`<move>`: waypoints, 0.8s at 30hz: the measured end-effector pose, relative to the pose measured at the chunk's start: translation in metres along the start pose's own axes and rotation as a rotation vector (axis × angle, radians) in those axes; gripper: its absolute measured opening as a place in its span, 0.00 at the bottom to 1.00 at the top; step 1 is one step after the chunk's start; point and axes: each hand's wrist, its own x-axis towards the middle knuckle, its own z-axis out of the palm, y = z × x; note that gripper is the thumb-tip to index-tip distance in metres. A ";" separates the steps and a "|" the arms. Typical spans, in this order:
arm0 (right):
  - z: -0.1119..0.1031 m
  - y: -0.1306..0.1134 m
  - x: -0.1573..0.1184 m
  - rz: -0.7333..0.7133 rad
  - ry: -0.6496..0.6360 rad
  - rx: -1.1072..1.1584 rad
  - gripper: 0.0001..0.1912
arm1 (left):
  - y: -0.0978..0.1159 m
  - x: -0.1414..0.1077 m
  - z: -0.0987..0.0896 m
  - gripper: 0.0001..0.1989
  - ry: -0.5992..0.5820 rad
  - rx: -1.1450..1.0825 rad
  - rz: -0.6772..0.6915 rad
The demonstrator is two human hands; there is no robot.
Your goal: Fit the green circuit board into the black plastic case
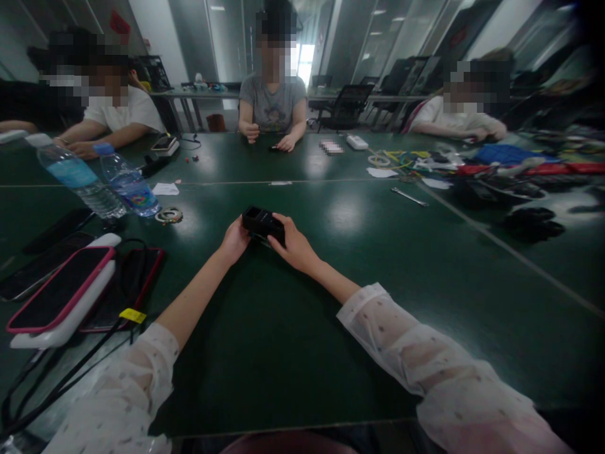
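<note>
A small black box-shaped device point(263, 225) is held between both hands over the green table point(283, 353). My left hand point(235, 240) grips its left end, the fingers mostly hidden behind and beneath it. On the other end, my right hand point(297, 243) has its index finger on top and the thumb along the near side. A dark rectangular recess shows on the upper left part of the device. Its underside cannot be seen.
Left are two water bottles point(75, 176), a pink-edged phone point(61, 290) on a white block, and black cables. A wrench point(409, 197) and piled cables point(401, 157) lie to the right. Three people sit across the table.
</note>
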 end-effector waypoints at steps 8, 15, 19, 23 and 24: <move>-0.001 -0.001 0.001 0.014 -0.011 -0.007 0.28 | 0.000 0.000 0.003 0.06 0.006 -0.026 0.011; -0.001 -0.001 0.001 0.012 -0.012 -0.002 0.29 | -0.001 0.002 -0.002 0.07 -0.004 -0.014 0.004; 0.000 -0.001 0.000 0.012 -0.009 -0.010 0.28 | -0.002 0.002 -0.003 0.06 -0.022 -0.016 0.019; 0.000 -0.001 0.000 0.011 -0.008 -0.011 0.28 | -0.001 0.001 -0.002 0.06 -0.011 -0.013 0.025; 0.000 -0.001 0.000 0.011 -0.009 -0.010 0.28 | -0.001 0.001 -0.001 0.07 -0.011 -0.009 0.025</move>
